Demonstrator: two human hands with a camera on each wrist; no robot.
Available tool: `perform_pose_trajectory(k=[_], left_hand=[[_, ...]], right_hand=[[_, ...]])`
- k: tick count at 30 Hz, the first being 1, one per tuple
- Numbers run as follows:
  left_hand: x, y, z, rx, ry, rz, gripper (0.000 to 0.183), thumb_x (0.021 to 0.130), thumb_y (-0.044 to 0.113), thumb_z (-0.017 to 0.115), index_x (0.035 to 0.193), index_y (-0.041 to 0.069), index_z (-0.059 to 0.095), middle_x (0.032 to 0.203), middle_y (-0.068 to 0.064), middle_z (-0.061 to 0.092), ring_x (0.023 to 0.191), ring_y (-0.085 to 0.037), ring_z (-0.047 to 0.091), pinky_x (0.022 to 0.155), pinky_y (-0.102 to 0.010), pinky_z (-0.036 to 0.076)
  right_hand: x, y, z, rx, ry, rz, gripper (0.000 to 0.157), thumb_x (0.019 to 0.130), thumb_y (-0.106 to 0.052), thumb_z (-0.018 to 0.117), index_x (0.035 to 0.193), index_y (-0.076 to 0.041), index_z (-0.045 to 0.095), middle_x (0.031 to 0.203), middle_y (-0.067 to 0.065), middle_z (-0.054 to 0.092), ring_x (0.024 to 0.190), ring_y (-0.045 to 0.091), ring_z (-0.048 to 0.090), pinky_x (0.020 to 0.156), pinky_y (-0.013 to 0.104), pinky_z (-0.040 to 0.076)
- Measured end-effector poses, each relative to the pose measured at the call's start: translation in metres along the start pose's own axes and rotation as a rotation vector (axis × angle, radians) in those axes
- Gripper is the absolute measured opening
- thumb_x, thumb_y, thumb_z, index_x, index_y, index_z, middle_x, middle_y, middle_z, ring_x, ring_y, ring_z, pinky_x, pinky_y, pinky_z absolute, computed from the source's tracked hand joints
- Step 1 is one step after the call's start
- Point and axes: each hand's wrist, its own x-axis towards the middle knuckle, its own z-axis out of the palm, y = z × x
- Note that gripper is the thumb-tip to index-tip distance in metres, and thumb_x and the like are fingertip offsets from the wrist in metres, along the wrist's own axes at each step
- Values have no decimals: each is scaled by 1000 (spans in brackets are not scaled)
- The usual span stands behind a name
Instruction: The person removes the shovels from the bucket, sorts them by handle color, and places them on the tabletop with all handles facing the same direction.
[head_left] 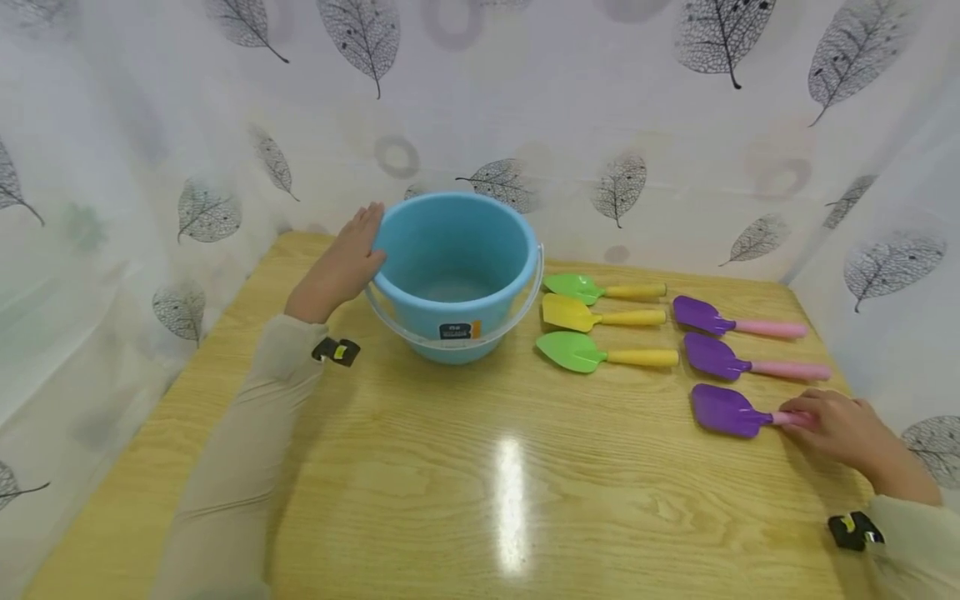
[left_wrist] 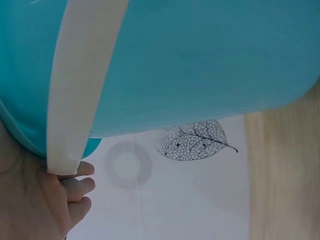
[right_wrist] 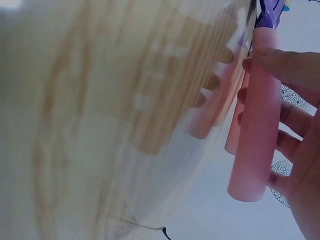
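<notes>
A light blue bucket (head_left: 457, 333) with a white handle (head_left: 480, 340) hanging across its front stands toward the back of the table. My left hand (head_left: 345, 262) rests against the left side of its rim, fingers straight and thumb over the edge. The left wrist view shows the bucket's wall (left_wrist: 200, 60) close up. At the right, my right hand (head_left: 843, 429) grips the pink handle (right_wrist: 257, 115) of the nearest purple toy shovel (head_left: 727, 411), thumb on one side and fingertips round the other. That shovel's blade points left, low over the table.
Two more purple shovels with pink handles (head_left: 791, 370) lie just behind the gripped one. Between them and the bucket lie two green trowels (head_left: 573, 351) and a yellow shovel (head_left: 568, 312). A leaf-print curtain (head_left: 562, 108) surrounds the wood-grain table (head_left: 420, 475).
</notes>
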Motion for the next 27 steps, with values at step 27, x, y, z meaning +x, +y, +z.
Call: perform_pose_trajectory(k=[27], left_hand=[[-6, -6, 2, -98, 132, 112, 64, 99, 21, 37, 151, 4, 4, 159, -17, 2, 147, -34, 1, 120, -51, 5]], right_hand=[[22, -15, -31, 98, -101, 107, 43, 78, -30, 74, 105, 1, 64, 91, 19, 66, 82, 36, 62, 63, 50, 50]])
